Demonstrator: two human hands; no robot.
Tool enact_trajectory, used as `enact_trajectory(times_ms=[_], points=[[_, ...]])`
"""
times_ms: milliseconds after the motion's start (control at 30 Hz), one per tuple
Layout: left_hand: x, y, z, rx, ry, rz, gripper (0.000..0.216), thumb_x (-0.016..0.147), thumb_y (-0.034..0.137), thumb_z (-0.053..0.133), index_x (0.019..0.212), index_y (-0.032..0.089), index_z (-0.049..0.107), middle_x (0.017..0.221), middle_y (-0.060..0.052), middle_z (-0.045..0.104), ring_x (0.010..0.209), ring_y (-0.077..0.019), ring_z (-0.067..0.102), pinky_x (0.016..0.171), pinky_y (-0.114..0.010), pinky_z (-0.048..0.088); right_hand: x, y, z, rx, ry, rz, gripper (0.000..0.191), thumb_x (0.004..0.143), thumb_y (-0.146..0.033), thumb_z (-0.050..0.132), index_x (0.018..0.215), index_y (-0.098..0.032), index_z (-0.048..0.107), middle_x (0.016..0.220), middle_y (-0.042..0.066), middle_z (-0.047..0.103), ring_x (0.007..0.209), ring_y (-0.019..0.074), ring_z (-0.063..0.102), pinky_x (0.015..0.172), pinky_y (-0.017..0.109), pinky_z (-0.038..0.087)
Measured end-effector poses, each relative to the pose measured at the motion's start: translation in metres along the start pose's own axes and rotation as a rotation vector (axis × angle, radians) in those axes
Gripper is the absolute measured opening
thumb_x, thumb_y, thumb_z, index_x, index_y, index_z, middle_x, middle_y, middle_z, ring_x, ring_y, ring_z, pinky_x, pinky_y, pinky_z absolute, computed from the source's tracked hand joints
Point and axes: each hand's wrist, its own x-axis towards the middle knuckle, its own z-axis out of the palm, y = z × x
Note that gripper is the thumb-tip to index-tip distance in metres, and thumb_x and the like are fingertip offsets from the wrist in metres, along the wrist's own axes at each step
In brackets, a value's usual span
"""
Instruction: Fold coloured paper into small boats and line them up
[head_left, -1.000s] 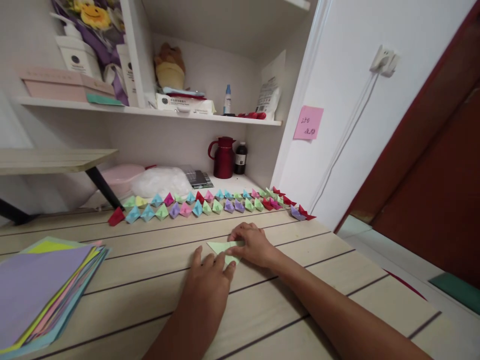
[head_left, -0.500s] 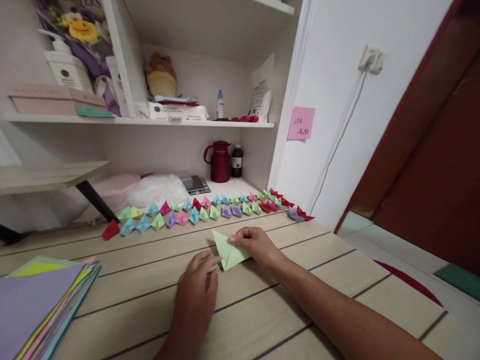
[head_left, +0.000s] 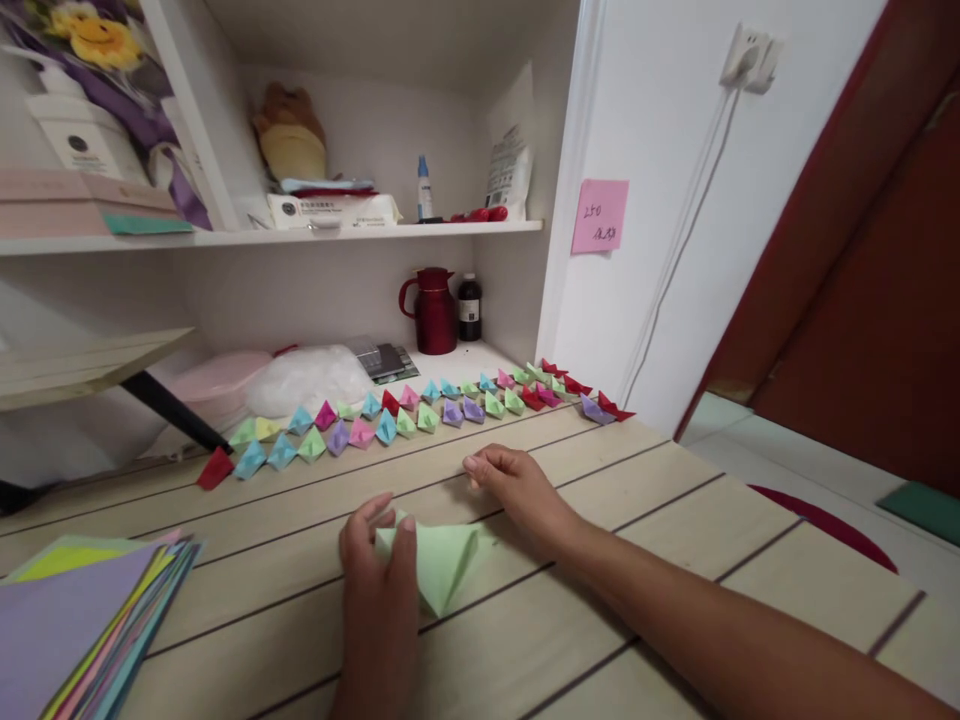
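Note:
A light green folded paper point(head_left: 437, 565) is pinched at its left side between the thumb and fingers of my left hand point(head_left: 381, 570). Its pointed end hangs toward me, and a flap at its right stands a little apart. My right hand point(head_left: 517, 490) is up and to the right of the paper, clear of it. The thumb and index finger of that hand are pressed together, with nothing showing between them. Behind both hands, several small folded paper boats point(head_left: 386, 428) in many colours stand in rows along the back of the wooden table point(head_left: 600, 560).
A stack of coloured paper sheets point(head_left: 82, 610) lies at the front left. A small raised stand point(head_left: 90, 365) is behind it. White shelves point(head_left: 337, 240) with a red jug point(head_left: 435, 312) and a dark bottle point(head_left: 469, 308) rise at the back.
The green paper has left my right hand and moved toward me and left, turning in my left hand, which has closed on it. My right hand stays near its former place.

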Motion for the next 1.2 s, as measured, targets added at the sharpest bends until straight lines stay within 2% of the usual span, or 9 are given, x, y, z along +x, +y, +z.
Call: enact_trajectory(times_ms=[133, 200, 267, 400, 600, 733, 867, 1033, 1200], points=[[0.007, 0.004, -0.007, -0.046, -0.146, -0.023, 0.042, 0.079, 0.046, 0.057, 0.111, 0.019, 0.056, 0.112, -0.010, 0.063, 0.108, -0.0277, 0.059, 0.092, -0.043, 0.045, 0.001, -0.009, -0.031, -0.019, -0.341, 0.027, 0.049, 0.092, -0.059, 0.040, 0.088, -0.020, 0.070, 0.099, 0.005, 0.066, 0.097, 0.0200, 0.056, 0.089, 0.033, 0.040], [0.009, 0.006, -0.009, -0.017, -0.167, -0.038, 0.042, 0.080, 0.046, 0.057, 0.112, 0.020, 0.056, 0.114, -0.010, 0.063, 0.109, -0.0278, 0.059, 0.093, -0.043, 0.044, -0.002, -0.017, -0.043, -0.051, -0.585, -0.033, 0.043, 0.079, -0.053, 0.065, 0.112, -0.025, 0.064, 0.122, 0.004, 0.060, 0.111, 0.0215, 0.054, 0.090, 0.032, 0.042], [0.008, 0.007, -0.010, -0.016, -0.197, -0.041, 0.042, 0.081, 0.048, 0.056, 0.113, 0.020, 0.056, 0.117, -0.010, 0.062, 0.108, -0.0278, 0.059, 0.094, -0.043, 0.043, -0.007, -0.022, -0.047, -0.201, -0.674, -0.104, 0.060, 0.062, -0.043, 0.082, 0.117, -0.029, 0.061, 0.128, 0.002, 0.056, 0.118, 0.0234, 0.050, 0.093, 0.032, 0.041], [0.004, 0.007, -0.010, -0.091, -0.297, -0.011, 0.045, 0.082, 0.049, 0.056, 0.116, 0.020, 0.055, 0.117, -0.010, 0.063, 0.102, -0.0260, 0.061, 0.088, -0.041, 0.045, -0.013, -0.017, -0.027, -0.453, -0.553, -0.160, 0.076, 0.057, -0.032, 0.086, 0.127, -0.030, 0.056, 0.116, 0.004, 0.063, 0.113, 0.0251, 0.052, 0.098, 0.037, 0.036], [-0.002, 0.013, -0.007, -0.171, -0.362, 0.040, 0.042, 0.085, 0.049, 0.051, 0.114, 0.018, 0.058, 0.109, -0.009, 0.066, 0.083, -0.0200, 0.062, 0.071, -0.032, 0.048, -0.011, -0.005, -0.009, -0.507, -0.480, -0.168, 0.049, 0.061, -0.028, 0.084, 0.107, -0.027, 0.066, 0.101, 0.001, 0.068, 0.096, 0.0219, 0.059, 0.090, 0.033, 0.039], [-0.004, 0.013, -0.004, -0.173, -0.381, 0.051, 0.045, 0.088, 0.054, 0.044, 0.114, 0.020, 0.058, 0.112, -0.009, 0.066, 0.097, -0.0225, 0.062, 0.082, -0.034, 0.049, -0.009, -0.002, -0.010, -0.515, -0.469, -0.142, 0.057, 0.058, -0.032, 0.086, 0.111, -0.027, 0.066, 0.099, 0.001, 0.068, 0.094, 0.0220, 0.060, 0.088, 0.033, 0.040], [0.002, 0.003, 0.004, -0.268, -0.330, 0.143, 0.056, 0.087, 0.060, 0.040, 0.119, 0.017, 0.055, 0.123, -0.014, 0.061, 0.117, -0.0277, 0.056, 0.101, -0.043, 0.040, -0.008, 0.003, -0.008, -0.484, -0.484, -0.149, 0.025, 0.059, -0.030, 0.085, 0.079, -0.022, 0.071, 0.091, 0.001, 0.067, 0.094, 0.0218, 0.059, 0.088, 0.031, 0.040], [0.018, -0.008, 0.000, -0.225, -0.167, 0.286, 0.060, 0.087, 0.057, 0.042, 0.133, 0.019, 0.043, 0.143, -0.015, 0.044, 0.132, -0.0287, 0.043, 0.106, -0.046, 0.036, -0.007, 0.005, -0.007, -0.250, -0.357, -0.140, 0.023, 0.064, -0.030, 0.081, 0.079, -0.019, 0.068, 0.099, 0.003, 0.063, 0.095, 0.0204, 0.058, 0.085, 0.028, 0.043], [0.019, -0.013, -0.005, -0.037, -0.065, 0.333, 0.049, 0.088, 0.046, 0.049, 0.130, 0.022, 0.045, 0.140, -0.013, 0.042, 0.128, -0.0265, 0.045, 0.106, -0.045, 0.037, -0.008, -0.001, -0.007, -0.040, -0.259, -0.068, 0.025, 0.072, -0.040, 0.074, 0.079, -0.018, 0.065, 0.081, -0.001, 0.060, 0.080, 0.0174, 0.056, 0.073, 0.026, 0.043]])
